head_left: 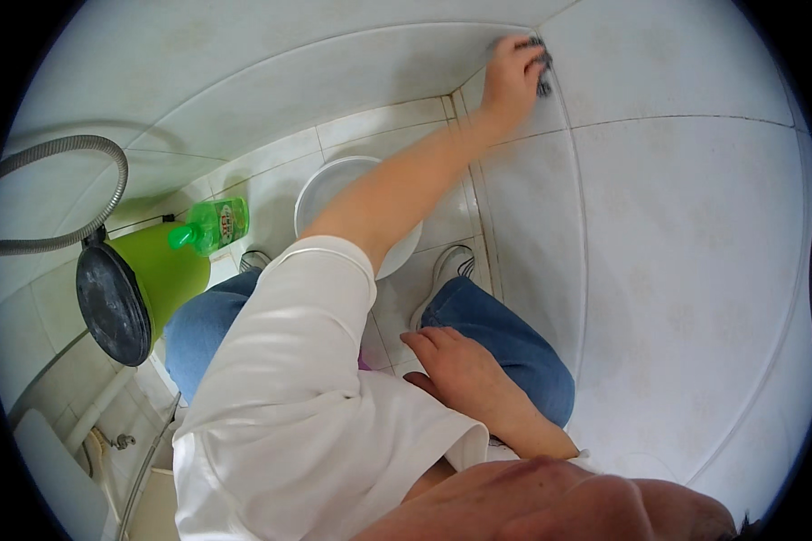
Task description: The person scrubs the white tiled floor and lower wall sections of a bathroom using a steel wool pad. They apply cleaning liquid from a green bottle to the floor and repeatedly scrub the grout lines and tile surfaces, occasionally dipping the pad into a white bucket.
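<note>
My left arm, in a white short sleeve, stretches across to the tiled wall corner at the far right. There my left hand [510,81] is closed around a dark grey scrubber [544,87], which looks like a wad of steel wool. It presses against the white wall tiles [645,81] beside the vertical joint. Motion blur and my fingers hide part of the scrubber. My right hand [460,365] rests palm down by my bent right leg in blue jeans [514,347], fingers stretched out and holding nothing.
Between my feet and the wall stands a white bucket [309,191], partly under my left forearm. Left of it are a green liquid soap bottle [221,225] and a green bin [167,266] with a black lid [113,302]. A metal hose [122,180] loops in from the left.
</note>
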Action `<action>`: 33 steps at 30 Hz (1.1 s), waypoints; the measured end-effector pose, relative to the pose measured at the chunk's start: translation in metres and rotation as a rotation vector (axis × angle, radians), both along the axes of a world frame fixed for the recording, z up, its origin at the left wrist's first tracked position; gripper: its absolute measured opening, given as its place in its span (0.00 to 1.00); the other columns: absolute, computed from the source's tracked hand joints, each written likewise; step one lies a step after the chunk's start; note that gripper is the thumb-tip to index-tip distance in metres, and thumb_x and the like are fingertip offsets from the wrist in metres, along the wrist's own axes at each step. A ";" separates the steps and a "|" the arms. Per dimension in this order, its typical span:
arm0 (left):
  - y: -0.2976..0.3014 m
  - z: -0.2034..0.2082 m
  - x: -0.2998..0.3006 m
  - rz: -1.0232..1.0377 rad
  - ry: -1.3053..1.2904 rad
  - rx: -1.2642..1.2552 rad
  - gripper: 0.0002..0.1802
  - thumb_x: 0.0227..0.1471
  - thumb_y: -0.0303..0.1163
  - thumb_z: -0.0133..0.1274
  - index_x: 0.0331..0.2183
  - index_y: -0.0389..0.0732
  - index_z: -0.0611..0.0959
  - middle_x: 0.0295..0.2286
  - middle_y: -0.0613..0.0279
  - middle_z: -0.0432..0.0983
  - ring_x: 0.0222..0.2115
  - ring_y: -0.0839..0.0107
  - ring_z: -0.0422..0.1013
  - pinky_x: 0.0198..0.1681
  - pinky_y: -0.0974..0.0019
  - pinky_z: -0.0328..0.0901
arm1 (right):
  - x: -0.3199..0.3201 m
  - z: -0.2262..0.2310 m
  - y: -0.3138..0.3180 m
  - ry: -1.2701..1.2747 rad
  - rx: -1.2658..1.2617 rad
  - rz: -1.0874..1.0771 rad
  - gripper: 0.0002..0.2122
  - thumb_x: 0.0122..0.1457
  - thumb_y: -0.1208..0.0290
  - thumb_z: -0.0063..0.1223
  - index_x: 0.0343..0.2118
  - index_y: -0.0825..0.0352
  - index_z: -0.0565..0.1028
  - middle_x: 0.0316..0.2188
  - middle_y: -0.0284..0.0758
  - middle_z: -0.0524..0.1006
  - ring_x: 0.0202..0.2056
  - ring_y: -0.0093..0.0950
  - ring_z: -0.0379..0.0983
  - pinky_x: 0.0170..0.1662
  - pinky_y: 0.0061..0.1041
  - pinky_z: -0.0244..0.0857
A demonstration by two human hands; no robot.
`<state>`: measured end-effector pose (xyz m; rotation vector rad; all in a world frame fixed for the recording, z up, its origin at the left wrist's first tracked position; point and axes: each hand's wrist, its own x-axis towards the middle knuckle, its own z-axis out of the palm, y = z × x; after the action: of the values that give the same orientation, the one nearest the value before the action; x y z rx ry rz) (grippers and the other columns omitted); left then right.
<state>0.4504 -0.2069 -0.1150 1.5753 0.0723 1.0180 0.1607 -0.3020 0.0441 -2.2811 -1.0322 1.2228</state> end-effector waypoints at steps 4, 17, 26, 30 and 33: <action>0.005 0.003 0.014 0.003 0.126 -0.084 0.11 0.41 0.20 0.55 0.33 0.35 0.81 0.39 0.51 0.69 0.37 0.56 0.69 0.40 0.61 0.65 | 0.001 0.000 0.002 -0.002 0.020 0.003 0.22 0.48 0.69 0.58 0.47 0.68 0.67 0.42 0.43 0.71 0.44 0.40 0.68 0.45 0.33 0.65; -0.003 0.018 0.010 0.011 0.153 -0.119 0.13 0.43 0.21 0.54 0.36 0.33 0.74 0.40 0.48 0.67 0.40 0.53 0.66 0.43 0.59 0.63 | 0.002 -0.001 -0.004 -0.042 0.043 -0.018 0.22 0.47 0.69 0.59 0.46 0.68 0.68 0.40 0.44 0.72 0.42 0.40 0.69 0.42 0.33 0.66; -0.004 -0.012 0.009 -0.020 0.122 0.020 0.21 0.46 0.27 0.53 0.45 0.35 0.72 0.46 0.46 0.63 0.43 0.52 0.64 0.46 0.58 0.62 | -0.001 0.000 -0.012 -0.013 0.038 -0.018 0.22 0.48 0.69 0.58 0.47 0.69 0.67 0.41 0.44 0.71 0.44 0.40 0.69 0.44 0.33 0.65; 0.002 0.003 -0.003 -0.113 0.369 0.051 0.24 0.48 0.29 0.52 0.49 0.41 0.71 0.44 0.47 0.63 0.42 0.52 0.65 0.45 0.58 0.62 | -0.002 0.002 -0.012 -0.025 0.032 -0.017 0.22 0.48 0.69 0.58 0.47 0.69 0.67 0.40 0.43 0.72 0.44 0.40 0.68 0.44 0.33 0.65; 0.000 0.006 -0.015 -0.101 0.421 0.122 0.22 0.47 0.27 0.52 0.48 0.42 0.74 0.43 0.47 0.65 0.42 0.53 0.66 0.45 0.59 0.63 | -0.001 0.002 -0.009 -0.037 0.037 0.007 0.22 0.47 0.70 0.58 0.46 0.69 0.67 0.40 0.43 0.72 0.43 0.39 0.68 0.44 0.33 0.65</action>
<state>0.4354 -0.2066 -0.1085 1.8658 0.2208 0.6098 0.1594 -0.3107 0.0463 -2.2818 -1.0676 1.1590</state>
